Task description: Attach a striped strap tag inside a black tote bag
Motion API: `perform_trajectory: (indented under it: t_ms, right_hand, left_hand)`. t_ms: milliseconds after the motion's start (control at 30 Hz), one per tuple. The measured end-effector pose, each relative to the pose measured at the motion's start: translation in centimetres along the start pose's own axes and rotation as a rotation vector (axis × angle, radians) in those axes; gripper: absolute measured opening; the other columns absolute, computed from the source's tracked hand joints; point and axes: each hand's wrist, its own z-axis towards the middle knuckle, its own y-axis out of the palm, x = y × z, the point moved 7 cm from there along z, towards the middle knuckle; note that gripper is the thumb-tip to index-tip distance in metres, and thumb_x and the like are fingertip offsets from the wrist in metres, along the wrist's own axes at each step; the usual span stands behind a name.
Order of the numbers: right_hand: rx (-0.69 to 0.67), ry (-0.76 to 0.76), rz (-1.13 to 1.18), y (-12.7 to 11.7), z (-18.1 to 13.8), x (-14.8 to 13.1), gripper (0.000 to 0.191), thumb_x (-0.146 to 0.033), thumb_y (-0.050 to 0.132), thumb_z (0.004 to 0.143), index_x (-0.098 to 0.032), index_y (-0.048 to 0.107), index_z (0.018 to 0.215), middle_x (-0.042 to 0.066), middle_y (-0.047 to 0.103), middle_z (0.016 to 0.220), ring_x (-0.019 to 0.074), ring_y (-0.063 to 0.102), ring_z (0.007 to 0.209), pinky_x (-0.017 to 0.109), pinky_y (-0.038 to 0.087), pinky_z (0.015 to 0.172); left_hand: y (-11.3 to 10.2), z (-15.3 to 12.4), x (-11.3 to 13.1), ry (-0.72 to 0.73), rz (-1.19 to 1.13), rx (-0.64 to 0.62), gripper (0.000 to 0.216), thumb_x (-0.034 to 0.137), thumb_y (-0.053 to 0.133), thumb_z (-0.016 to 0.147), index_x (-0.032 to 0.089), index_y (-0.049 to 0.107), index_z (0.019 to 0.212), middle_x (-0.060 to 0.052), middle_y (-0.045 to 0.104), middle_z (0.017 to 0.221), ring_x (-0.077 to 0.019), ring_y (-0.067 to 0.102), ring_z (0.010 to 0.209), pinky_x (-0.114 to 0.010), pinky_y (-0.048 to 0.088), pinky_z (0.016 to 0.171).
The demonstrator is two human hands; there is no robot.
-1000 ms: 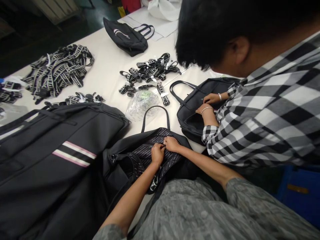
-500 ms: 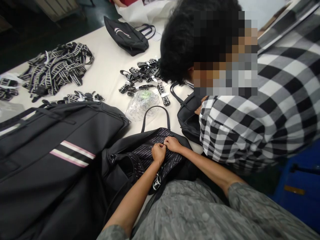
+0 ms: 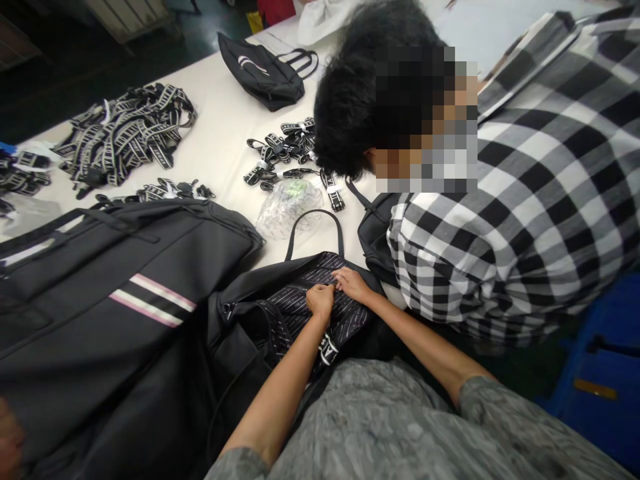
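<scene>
A black bag (image 3: 240,283) lies open in front of me, its dark lining (image 3: 295,301) with thin white print turned upward. My left hand (image 3: 320,300) is closed over the lining, thumb and fingers together; what it pinches is hidden. Just right of it, my right hand (image 3: 351,285) rests on the same lining with its fingers bent and somewhat apart. One loop handle (image 3: 316,213) of the bag stands up on the far side. A black strap end with white lettering (image 3: 329,350) shows beneath my left forearm.
A large black bag with a striped patch (image 3: 153,300) fills the left side. Beyond are lettered straps (image 3: 133,133), smaller strap bundles (image 3: 283,150), a clear plastic bag (image 3: 290,208) and another black bag (image 3: 265,73). A person in a checked shirt (image 3: 500,220) leans close at right.
My right hand's fingers have loosened from a pinch and spread a little. My left hand stays closed at about the same place. The view has shifted slightly, and the co-worker leans further left.
</scene>
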Motion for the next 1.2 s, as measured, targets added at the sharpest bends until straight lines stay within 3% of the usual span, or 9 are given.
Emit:
perform_trajectory:
  t_ms: [100, 233, 433, 500, 600, 700, 833, 1033, 1200]
  right_hand:
    - [0.048, -0.029, 0.009, -0.7, -0.4, -0.6, 0.033, -0.015, 0.031, 0.099, -0.012, 0.057, 0.119, 0.009, 0.066, 0.101, 0.013, 0.066, 0.079, 0.029, 0.051, 0.085]
    - [0.091, -0.1, 0.0, -1.7, -1.8, -3.0, 0.023, -0.027, 0.039, 0.1, -0.019, 0.061, 0.102, 0.008, 0.065, 0.103, 0.0209, 0.058, 0.105, 0.039, 0.038, 0.104]
    - [0.043, -0.135, 0.142, -2.8, -2.5, -5.4, 0.035, -0.034, 0.029, 0.103, -0.021, 0.061, 0.11, -0.002, 0.064, 0.073, 0.0126, 0.062, 0.073, 0.025, 0.046, 0.082]
    - [0.001, -0.137, 0.18, -2.6, -2.2, -5.6, 0.035, -0.035, 0.034, 0.102, -0.018, 0.065, 0.107, -0.003, 0.062, 0.065, 0.0116, 0.06, 0.063, 0.023, 0.047, 0.072]
    - [-0.086, -0.189, 0.229, -1.9, -2.0, -6.4, 0.028, -0.036, 0.054, 0.094, -0.018, 0.07, 0.107, 0.001, 0.069, 0.078, 0.0126, 0.062, 0.069, 0.022, 0.048, 0.068]
    - [-0.151, -0.324, 0.21, -1.3, -2.1, -7.7, 0.027, -0.033, 0.065, 0.088, -0.021, 0.072, 0.111, 0.002, 0.07, 0.084, 0.0138, 0.062, 0.074, 0.024, 0.047, 0.071]
    - [-0.188, -0.414, 0.138, -0.8, -2.2, -8.5, 0.02, -0.03, 0.059, 0.092, -0.02, 0.076, 0.094, 0.003, 0.068, 0.082, 0.0146, 0.062, 0.078, 0.024, 0.046, 0.076]
    - [-0.224, -0.358, 0.092, -0.7, -2.1, -8.4, 0.029, -0.027, 0.043, 0.099, -0.017, 0.07, 0.096, 0.001, 0.062, 0.08, 0.0115, 0.057, 0.067, 0.023, 0.045, 0.071]
    - [-0.24, -0.266, -0.01, 0.0, -1.9, -8.4, 0.031, -0.023, 0.051, 0.095, -0.016, 0.063, 0.067, -0.001, 0.057, 0.065, 0.0122, 0.051, 0.064, 0.024, 0.037, 0.068]
  left_hand:
    - [-0.8, -0.1, -1.0, 0.01, -0.127, 0.013, 0.027, 0.038, 0.065, 0.087, 0.014, 0.063, 0.073, 0.001, 0.064, 0.072, -0.0145, 0.062, 0.07, -0.032, 0.053, 0.07]
    - [-3.6, -0.4, -2.6, 0.056, -0.316, -0.002, 0.024, 0.033, 0.064, 0.087, 0.013, 0.061, 0.073, 0.004, 0.058, 0.064, -0.0105, 0.055, 0.057, -0.026, 0.049, 0.058]
    - [-8.1, -1.5, -2.7, 0.25, -0.502, -0.019, 0.011, 0.024, 0.067, 0.077, 0.015, 0.064, 0.071, 0.005, 0.057, 0.061, -0.0102, 0.051, 0.056, -0.025, 0.043, 0.058]
    - [-8.8, -2.1, -2.2, 0.321, -0.517, -0.019, 0.009, 0.025, 0.066, 0.074, 0.017, 0.066, 0.07, 0.004, 0.059, 0.063, -0.0118, 0.052, 0.06, -0.025, 0.043, 0.062]
    - [-9.6, -3.1, -0.9, 0.443, -0.494, -0.032, 0.01, 0.028, 0.068, 0.072, 0.02, 0.067, 0.067, 0.002, 0.062, 0.071, -0.0144, 0.055, 0.071, -0.026, 0.043, 0.072]
    - [-9.9, -4.0, 0.2, 0.544, -0.463, -0.071, 0.011, 0.029, 0.07, 0.073, 0.021, 0.067, 0.065, 0.002, 0.059, 0.072, -0.0145, 0.054, 0.074, -0.026, 0.042, 0.073]
    - [-9.5, -4.0, 0.6, 0.592, -0.468, -0.119, 0.012, 0.03, 0.069, 0.074, 0.021, 0.067, 0.066, 0.001, 0.058, 0.073, -0.0148, 0.055, 0.074, -0.026, 0.043, 0.074]
    - [-7.8, -2.5, -0.4, 0.558, -0.534, -0.198, 0.019, 0.025, 0.048, 0.084, 0.017, 0.063, 0.092, -0.006, 0.07, 0.088, -0.0176, 0.067, 0.083, -0.033, 0.053, 0.083]
    - [-7.2, -2.1, -0.7, 0.562, -0.513, -0.137, 0.013, 0.021, 0.044, 0.087, 0.021, 0.043, 0.1, -0.01, 0.073, 0.102, -0.0187, 0.072, 0.089, -0.036, 0.056, 0.084]
